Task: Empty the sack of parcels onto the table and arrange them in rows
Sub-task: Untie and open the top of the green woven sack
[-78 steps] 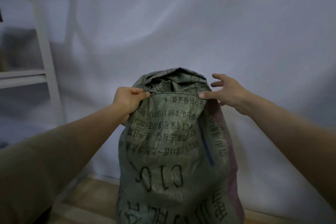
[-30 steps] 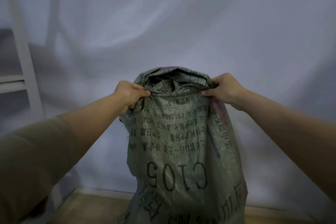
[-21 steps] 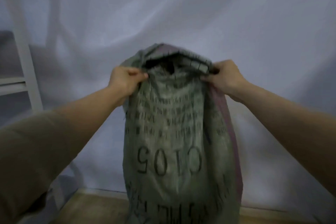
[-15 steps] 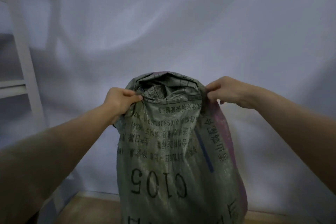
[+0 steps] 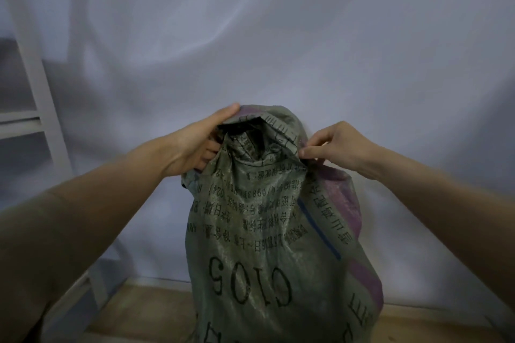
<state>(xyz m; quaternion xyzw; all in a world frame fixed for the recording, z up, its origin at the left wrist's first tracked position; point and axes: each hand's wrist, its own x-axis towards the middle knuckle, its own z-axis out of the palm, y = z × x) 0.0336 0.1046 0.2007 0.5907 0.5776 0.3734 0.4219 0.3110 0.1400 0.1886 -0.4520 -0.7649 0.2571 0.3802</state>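
A tall grey-green woven sack (image 5: pixel 267 231) stands upright in front of me, printed with black characters and "C105" upside down, with a purple band down its right side. Its mouth at the top is rumpled and partly open; the inside is dark and no parcels show. My left hand (image 5: pixel 200 142) holds the left side of the mouth, thumb over the rim and fingers against the cloth. My right hand (image 5: pixel 334 147) pinches the right edge of the mouth between thumb and fingers.
A white cloth backdrop (image 5: pixel 278 36) hangs right behind the sack. A white shelf frame (image 5: pixel 36 86) stands at the left. A wooden floor strip (image 5: pixel 145 306) shows along the bottom beside the sack.
My left hand has shifted from gripping the front rim to reaching higher around the mouth's left side. The sack's top has twisted and leans to the right. My right hand still pinches the right edge.
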